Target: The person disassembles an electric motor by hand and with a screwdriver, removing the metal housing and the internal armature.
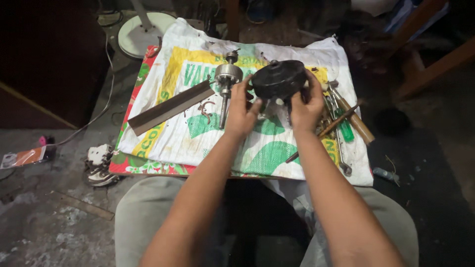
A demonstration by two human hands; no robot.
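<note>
A white printed sack [198, 133] covers the worktop [148, 165], and on it, left of the hands, lie a flat metal bar [170, 107] and a motor shaft with its rotor [226, 81]. To the right sits a jumble of tools: a green-handled screwdriver [345, 127], a wooden handle [357, 123], a spanner [340, 151]. Far left, a white fan base [141, 37] is half lost in gloom. The underside of the black round housing [279, 79] is hard to make out. Left hand [241, 111] and right hand [307, 104] grip it from either side, fingers [313, 81] curled round its rim, above the sack's middle.
</note>
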